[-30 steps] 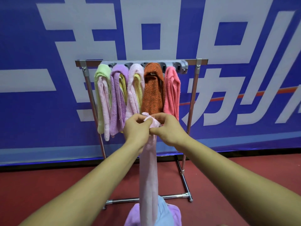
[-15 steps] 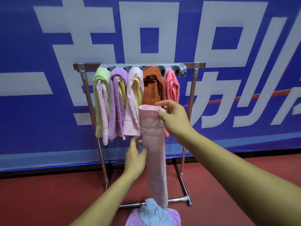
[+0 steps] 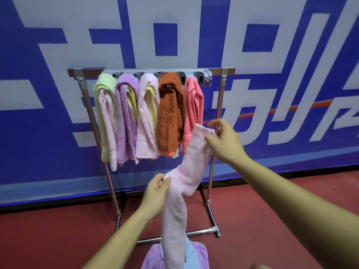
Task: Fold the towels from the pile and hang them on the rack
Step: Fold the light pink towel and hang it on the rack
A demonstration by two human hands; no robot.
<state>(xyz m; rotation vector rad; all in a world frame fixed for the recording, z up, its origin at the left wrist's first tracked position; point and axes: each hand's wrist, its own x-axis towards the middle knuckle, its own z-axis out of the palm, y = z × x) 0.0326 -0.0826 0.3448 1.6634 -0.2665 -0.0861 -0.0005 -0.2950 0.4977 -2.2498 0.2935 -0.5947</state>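
Head view. Item: pale pink towel [image 3: 192,164], a long narrow strip. The right hand [image 3: 225,144] pinches its upper end. The left hand [image 3: 155,193], lower and to the left, grips its middle. The tail hangs below the left hand, in front of the pile [image 3: 198,255] of purple and blue towels. The rack [image 3: 221,94] stands beyond both hands and carries five hung towels [image 3: 170,113].

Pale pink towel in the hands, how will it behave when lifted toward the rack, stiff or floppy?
Probably floppy: the pale pink towel bends sharply between the right hand and the left hand and hangs limp below. Likely light, since a pinch holds its top end up. Its fuzzy surface looks grippy, so slipping seems unlikely.
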